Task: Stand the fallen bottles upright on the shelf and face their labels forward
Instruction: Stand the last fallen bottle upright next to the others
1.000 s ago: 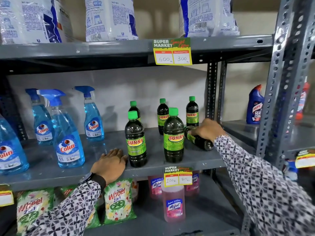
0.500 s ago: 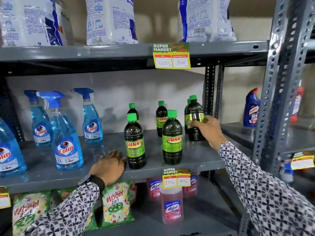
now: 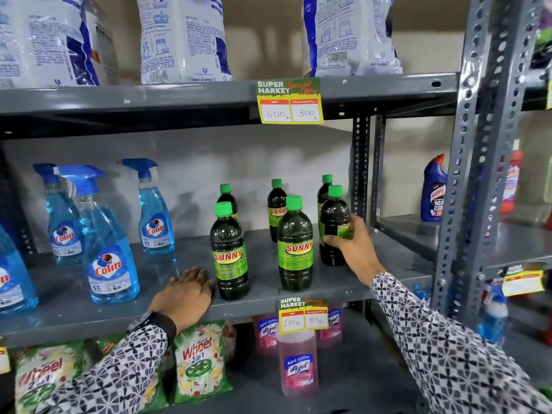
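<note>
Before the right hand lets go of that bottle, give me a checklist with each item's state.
1. Held Sunny bottle upright, base on the middle shelf: ok.
2. Its label facing forward: not ok, only a green edge shows beside the right hand.
3. Grip closed around the label band: ok.
4. Two front Sunny bottles, left and middle, standing with labels forward: ok.
5. Left hand flat on the shelf, beside the left front bottle: ok.
6. Back-row labels: cannot tell, partly hidden.

green-capped dark bottles (image 3: pixel 294 243), grey shelf (image 3: pixel 74 306)
</note>
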A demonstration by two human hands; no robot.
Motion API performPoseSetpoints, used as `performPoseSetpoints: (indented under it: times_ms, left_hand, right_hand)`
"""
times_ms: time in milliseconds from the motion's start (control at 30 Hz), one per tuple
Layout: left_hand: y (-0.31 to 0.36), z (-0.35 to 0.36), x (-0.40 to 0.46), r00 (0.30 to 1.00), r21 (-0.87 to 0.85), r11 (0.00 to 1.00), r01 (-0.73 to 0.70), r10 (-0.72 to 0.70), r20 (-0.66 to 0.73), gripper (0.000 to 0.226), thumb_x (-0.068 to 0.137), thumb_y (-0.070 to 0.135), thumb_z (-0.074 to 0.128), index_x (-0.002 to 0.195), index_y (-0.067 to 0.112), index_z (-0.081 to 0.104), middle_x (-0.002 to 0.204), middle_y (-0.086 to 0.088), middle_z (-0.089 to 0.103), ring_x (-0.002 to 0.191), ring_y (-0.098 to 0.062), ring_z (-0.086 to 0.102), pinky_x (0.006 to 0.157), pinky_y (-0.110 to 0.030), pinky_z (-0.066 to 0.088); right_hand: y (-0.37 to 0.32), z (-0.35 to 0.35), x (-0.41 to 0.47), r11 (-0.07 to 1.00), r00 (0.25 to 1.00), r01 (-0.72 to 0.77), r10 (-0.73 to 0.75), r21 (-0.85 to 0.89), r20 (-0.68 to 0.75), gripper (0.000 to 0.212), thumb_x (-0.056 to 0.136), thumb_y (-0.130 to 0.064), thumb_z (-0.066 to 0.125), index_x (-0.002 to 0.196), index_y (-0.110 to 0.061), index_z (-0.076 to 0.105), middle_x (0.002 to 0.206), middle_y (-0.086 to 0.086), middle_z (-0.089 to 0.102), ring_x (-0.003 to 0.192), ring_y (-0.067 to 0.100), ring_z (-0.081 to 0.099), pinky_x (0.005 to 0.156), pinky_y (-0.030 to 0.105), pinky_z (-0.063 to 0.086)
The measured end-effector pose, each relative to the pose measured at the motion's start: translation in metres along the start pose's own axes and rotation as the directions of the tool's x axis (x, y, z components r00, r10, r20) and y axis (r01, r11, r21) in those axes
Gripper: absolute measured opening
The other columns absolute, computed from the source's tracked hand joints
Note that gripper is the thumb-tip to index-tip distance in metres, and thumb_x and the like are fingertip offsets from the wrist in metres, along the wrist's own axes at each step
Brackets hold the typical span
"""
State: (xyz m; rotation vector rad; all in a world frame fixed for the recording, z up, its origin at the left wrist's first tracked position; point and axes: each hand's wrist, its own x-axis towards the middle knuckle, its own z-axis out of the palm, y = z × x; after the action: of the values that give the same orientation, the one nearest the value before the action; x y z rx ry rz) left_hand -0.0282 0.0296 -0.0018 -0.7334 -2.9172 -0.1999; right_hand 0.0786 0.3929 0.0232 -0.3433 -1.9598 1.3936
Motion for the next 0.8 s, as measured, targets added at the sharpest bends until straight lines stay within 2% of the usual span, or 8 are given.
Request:
performPoseSetpoints:
  times_ms: [67,133,267,367,500,600,700,800]
  left_hand:
    - [0.0,0.0,0.001,1.0,0.006,1.0,0.0,0.0,0.0,0.059,0.107,0.042,0.015,0.16,0.017,0.023,0.171,-0.007,0.017,0.159,-0.02,0.015,0.129,-0.045,0.012]
    - [-0.001,0.0,0.001,1.0,0.018,1.0,0.001,-0.001,0.001,0.059,0.107,0.042,0.015,0.16,0.016,0.023,0.171,-0.007,0.017,0.159,-0.02,0.015,0.129,-0.045,0.012]
    - [-0.001,0.002,0.003,1.0,0.025,1.0,0.0,-0.001,0.003,0.059,0.107,0.041,0.015,0.16,0.016,0.023,0.171,-0.008,0.018,0.159,-0.021,0.015,0.129,-0.046,0.013]
    - [-0.002,0.002,0.003,1.0,0.008,1.0,0.007,-0.008,0.009,0.06,0.107,0.043,0.015,0.16,0.016,0.022,0.171,-0.008,0.018,0.159,-0.021,0.015,0.128,-0.046,0.013]
    - [-0.004,0.002,0.006,1.0,0.032,0.999,-0.001,0.0,0.019,0.06,0.106,0.043,0.014,0.16,0.017,0.023,0.171,-0.008,0.018,0.159,-0.022,0.015,0.128,-0.047,0.014]
    - [-0.003,0.001,0.004,1.0,-0.015,1.0,0.008,-0.008,0.015,0.059,0.107,0.044,0.016,0.159,0.018,0.027,0.17,-0.008,0.021,0.158,-0.022,0.018,0.128,-0.047,0.014]
    - [-0.002,-0.001,0.003,1.0,-0.038,0.999,0.001,0.0,0.012,0.056,0.107,0.042,0.019,0.155,0.019,0.033,0.169,-0.007,0.024,0.157,-0.022,0.02,0.127,-0.047,0.016]
    - [0.0,-0.001,0.001,1.0,-0.038,0.999,-0.006,0.006,0.0,0.054,0.107,0.041,0.02,0.152,0.018,0.037,0.168,-0.007,0.028,0.157,-0.023,0.022,0.127,-0.047,0.018]
  right_hand:
    - [0.004,-0.002,0.002,0.998,1.0,-0.009,0.008,0.055,0.027,0.077,0.09,0.0,0.078,0.155,-0.024,0.044,0.121,-0.017,0.067,0.112,0.001,0.063,0.116,0.048,0.048]
    - [0.006,-0.002,0.001,0.999,1.0,-0.004,0.004,0.041,0.014,0.076,0.087,0.002,0.08,0.15,-0.028,0.049,0.126,-0.006,0.072,0.117,0.014,0.069,0.115,0.052,0.05]
    - [0.009,0.002,0.002,0.997,0.998,0.028,-0.032,-0.077,-0.051,0.083,0.066,-0.037,0.099,0.134,-0.031,0.053,0.128,0.004,0.068,0.118,0.024,0.068,0.109,0.052,0.055]
    - [0.022,0.001,0.014,0.994,0.997,0.032,-0.039,-0.103,-0.067,0.097,0.053,-0.059,0.096,0.136,-0.032,0.054,0.128,0.004,0.066,0.118,0.025,0.067,0.106,0.053,0.056]
    - [0.01,-0.003,0.008,1.0,1.0,-0.011,0.011,-0.002,-0.006,0.078,0.078,-0.013,0.084,0.148,-0.027,0.051,0.129,0.005,0.07,0.118,0.026,0.069,0.109,0.057,0.054]
    - [0.009,-0.003,0.004,0.999,1.0,-0.027,0.027,-0.022,0.002,0.068,0.081,-0.003,0.083,0.138,-0.027,0.055,0.124,0.005,0.073,0.115,0.027,0.07,0.109,0.056,0.054]
    - [0.011,0.001,0.001,0.998,0.999,-0.028,0.026,-0.056,-0.036,0.068,0.065,-0.031,0.101,0.118,-0.04,0.058,0.123,0.005,0.072,0.113,0.025,0.071,0.104,0.051,0.058]
    - [0.02,0.001,0.01,0.995,0.999,0.008,-0.013,-0.096,-0.049,0.086,0.049,-0.057,0.1,0.122,-0.037,0.059,0.123,0.004,0.071,0.113,0.024,0.07,0.102,0.049,0.059]
